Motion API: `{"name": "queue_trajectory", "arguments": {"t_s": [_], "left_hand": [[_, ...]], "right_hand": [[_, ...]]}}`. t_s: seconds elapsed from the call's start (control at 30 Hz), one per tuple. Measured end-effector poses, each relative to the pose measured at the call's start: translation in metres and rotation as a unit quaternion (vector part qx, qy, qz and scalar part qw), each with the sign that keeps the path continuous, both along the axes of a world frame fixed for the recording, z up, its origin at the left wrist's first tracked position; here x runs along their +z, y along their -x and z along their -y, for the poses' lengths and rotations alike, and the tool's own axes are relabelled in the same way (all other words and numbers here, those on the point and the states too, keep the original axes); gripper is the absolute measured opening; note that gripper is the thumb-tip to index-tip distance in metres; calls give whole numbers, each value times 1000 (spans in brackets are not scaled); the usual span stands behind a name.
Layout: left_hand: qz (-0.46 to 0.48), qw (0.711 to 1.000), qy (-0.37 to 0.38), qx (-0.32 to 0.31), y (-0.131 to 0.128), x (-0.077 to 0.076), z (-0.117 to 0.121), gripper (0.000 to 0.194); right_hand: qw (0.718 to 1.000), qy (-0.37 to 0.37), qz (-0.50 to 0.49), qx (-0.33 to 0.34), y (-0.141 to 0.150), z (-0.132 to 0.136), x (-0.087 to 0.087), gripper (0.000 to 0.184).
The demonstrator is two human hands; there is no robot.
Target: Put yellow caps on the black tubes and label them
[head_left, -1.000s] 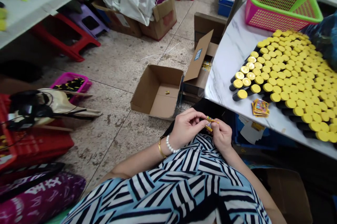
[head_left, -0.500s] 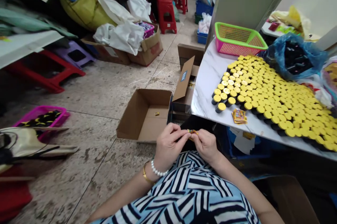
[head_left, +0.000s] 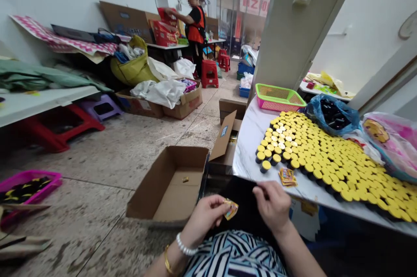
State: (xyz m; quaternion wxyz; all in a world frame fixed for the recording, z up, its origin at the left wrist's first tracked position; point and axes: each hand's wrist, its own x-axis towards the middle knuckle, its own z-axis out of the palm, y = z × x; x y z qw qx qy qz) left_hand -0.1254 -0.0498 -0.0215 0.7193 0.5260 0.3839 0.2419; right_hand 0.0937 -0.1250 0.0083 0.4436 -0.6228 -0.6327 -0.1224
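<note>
My left hand (head_left: 203, 216) sits low in front of my striped lap and pinches a small colourful sticker (head_left: 231, 209) between thumb and fingers. My right hand (head_left: 273, 203) hovers just to the right of it, fingers curled in a pinch, right below the edge of the marble table (head_left: 247, 146); what it holds, if anything, I cannot make out. A small stack of the same stickers (head_left: 287, 176) lies on the table near that edge, beside a wide field of black bottles with yellow caps (head_left: 325, 155).
An open cardboard box (head_left: 172, 183) stands on the floor left of my hands, another box (head_left: 226, 146) behind it. A pink-green basket (head_left: 279, 97) and bags (head_left: 332, 114) sit on the table. A person in orange (head_left: 194, 25) works at the back.
My hands have come apart: the left keeps the sticker, the right has lifted toward the table edge. The view has tilted up, showing the room's far end.
</note>
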Motion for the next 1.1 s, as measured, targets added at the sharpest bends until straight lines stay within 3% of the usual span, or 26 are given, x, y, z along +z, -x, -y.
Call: {"name": "queue_trajectory", "arguments": {"t_s": [0.07,0.13,0.27,0.33,0.43,0.53,0.6,0.73,0.87,1.1], "left_hand": [[18,999,43,10,-4,7,-3,28],[41,996,72,16,-11,14,-12,36],[94,991,92,26,-32,32,-35,42],[119,986,114,29,-40,41,-44,39],[152,976,155,25,-51,50,-53,38],[187,965,185,27,-58,53,-55,37],[207,957,201,27,-63,53,-55,36],[223,949,222,14,-68,53,-53,34],[229,946,227,14,-68,54,-51,34],[233,945,230,17,-69,45,-51,36]], "right_hand": [[993,-18,58,-103,-18,-8,15,22],[979,13,100,-176,-32,-21,20,26],[965,67,130,-219,-40,-44,16,27],[977,56,84,-188,-35,-46,16,24],[988,12,-133,-74,-23,-35,26,22],[929,16,-364,60,-11,-20,35,42],[900,36,-420,112,-7,-13,35,40],[903,25,-413,113,-7,-11,25,32],[933,30,-353,68,-10,-12,19,32],[982,21,-183,35,-10,-2,30,35]]}}
